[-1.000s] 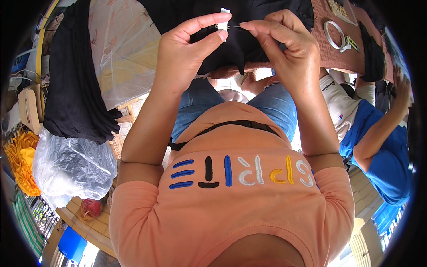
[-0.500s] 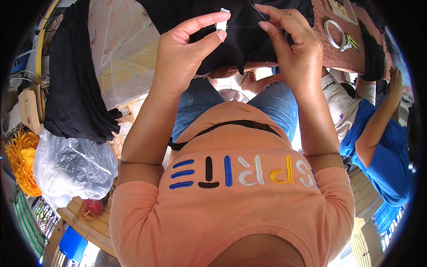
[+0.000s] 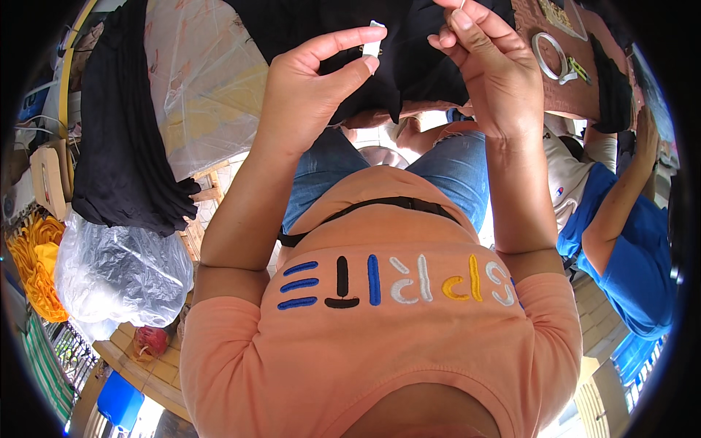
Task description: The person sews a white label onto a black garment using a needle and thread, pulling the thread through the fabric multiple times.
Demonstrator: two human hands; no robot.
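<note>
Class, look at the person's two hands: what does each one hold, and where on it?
The left hand pinches a small white tag by its lower end. The right hand is closed, fingertips raised; what it holds cannot be told.

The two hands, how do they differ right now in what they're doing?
The left hand pinches a small white tag between thumb and forefinger, fingers stretched out; the right hand has its fingers bunched, and nothing clear shows in its grip. The left hand sits slightly lower; the right hand reaches the picture's top edge. Both are raised before the black cloth.
</note>
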